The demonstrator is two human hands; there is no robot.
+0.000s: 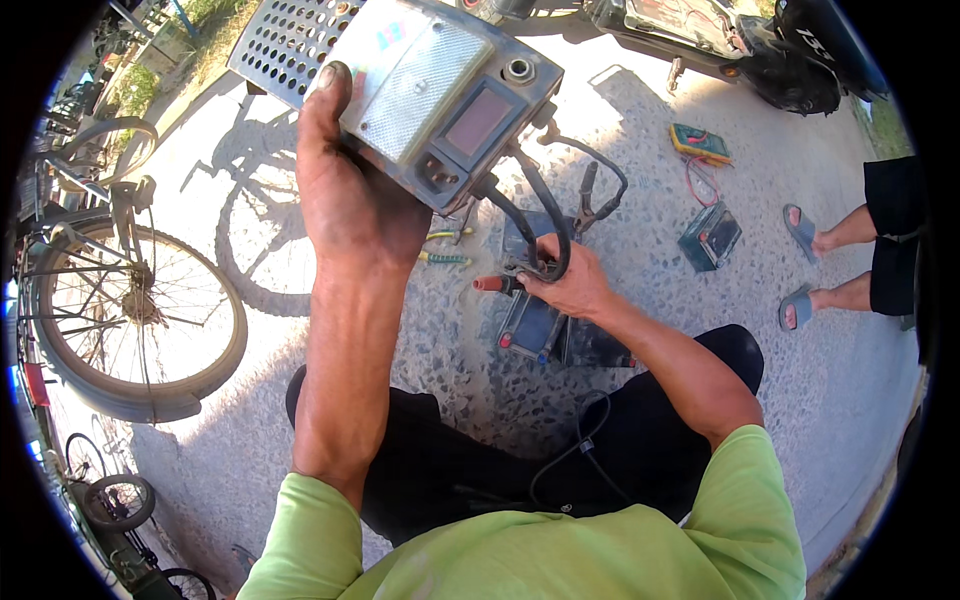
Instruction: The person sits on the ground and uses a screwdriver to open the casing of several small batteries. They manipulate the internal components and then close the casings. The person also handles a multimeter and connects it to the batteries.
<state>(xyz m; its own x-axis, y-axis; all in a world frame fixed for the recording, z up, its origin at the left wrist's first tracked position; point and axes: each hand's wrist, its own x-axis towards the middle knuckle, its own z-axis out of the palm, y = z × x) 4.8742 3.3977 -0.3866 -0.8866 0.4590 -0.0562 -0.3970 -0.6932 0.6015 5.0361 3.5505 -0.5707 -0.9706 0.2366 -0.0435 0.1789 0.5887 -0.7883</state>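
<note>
My left hand [360, 195] grips a battery tester [420, 95] from below and its left side, holding it up in front of me, the thumb along its edge. The tester is a metal box with a perforated guard, a small display and a switch. Thick black cables [535, 190] run from it. My right hand [570, 280] is closed on a cable clamp with a red handle [490, 284], just above dark batteries [535, 325] on the ground; whether it touches a terminal is hidden. A black clamp [587, 195] stands beyond my right hand, by another battery.
A yellow-green multimeter [700, 143] with leads lies near another battery [710, 237] on the right. Pliers [445, 257] lie behind my left wrist. A bicycle [140, 300] stands left, a scooter [720, 45] at the far side. Another person's sandalled feet [800, 310] are at right.
</note>
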